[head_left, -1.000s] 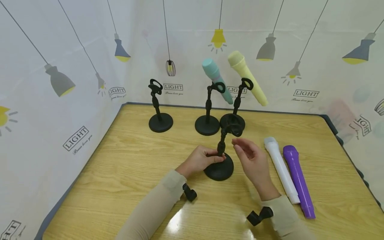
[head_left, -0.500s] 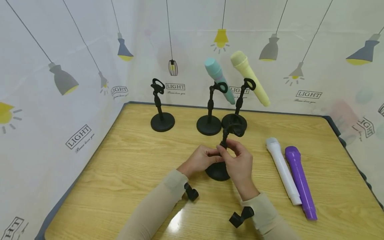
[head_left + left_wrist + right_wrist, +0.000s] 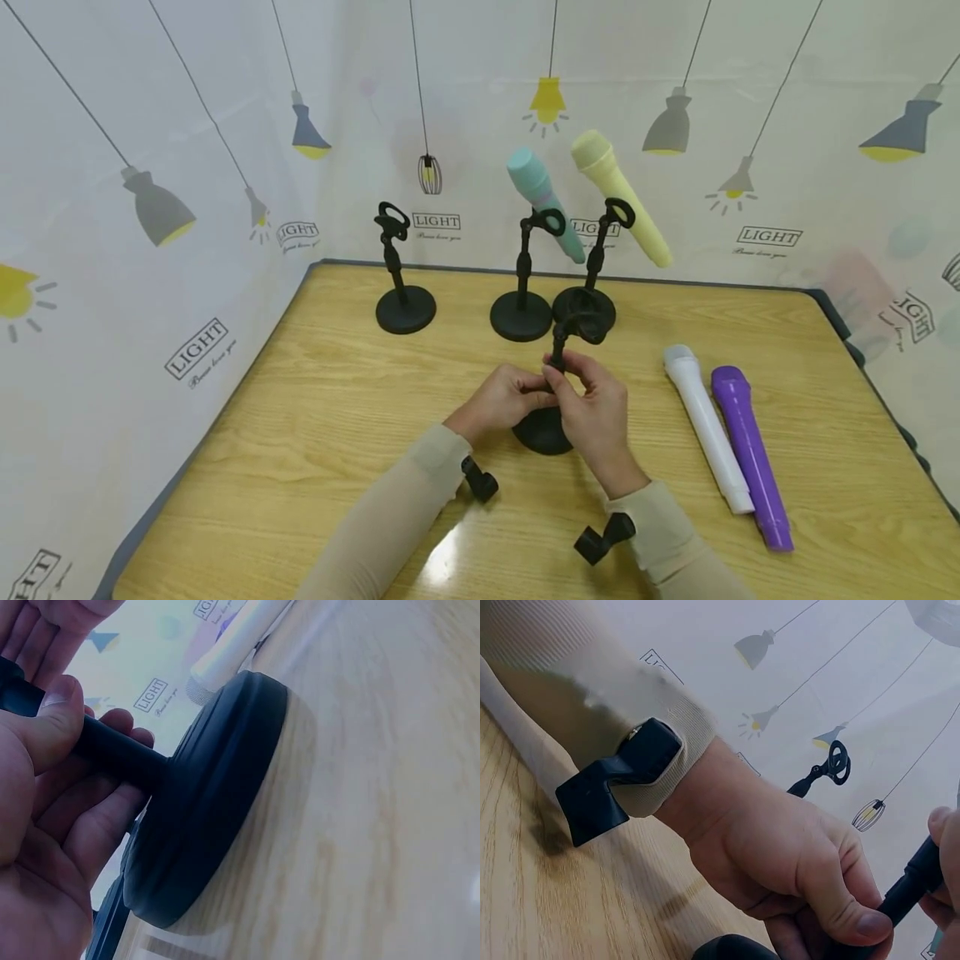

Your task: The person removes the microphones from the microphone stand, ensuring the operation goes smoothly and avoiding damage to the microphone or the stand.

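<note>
A black desktop microphone stand [image 3: 542, 433] stands in front of me, its round base close over the tabletop. With thumb and fingers, my left hand [image 3: 498, 402] holds the lower pole just above the base; the left wrist view shows the thumb across the black pole [image 3: 120, 754]. Higher up, my right hand [image 3: 597, 408] pinches the pole at its collar, below the clip [image 3: 583, 323]. The right wrist view has the right hand's fingers [image 3: 949, 862] at its edge, above the left hand. Part of the base is hidden behind my right hand.
At the back, a teal microphone [image 3: 543, 200] and a yellow microphone [image 3: 626, 200] sit tilted in two stands. Another stand [image 3: 405, 310] at back left has a bare clip. A white microphone [image 3: 708, 433] and a purple microphone [image 3: 752, 458] lie side by side at right.
My right hand has moved left from beside the stand and taken hold of its pole above my left hand. The left hand has kept its grip.
</note>
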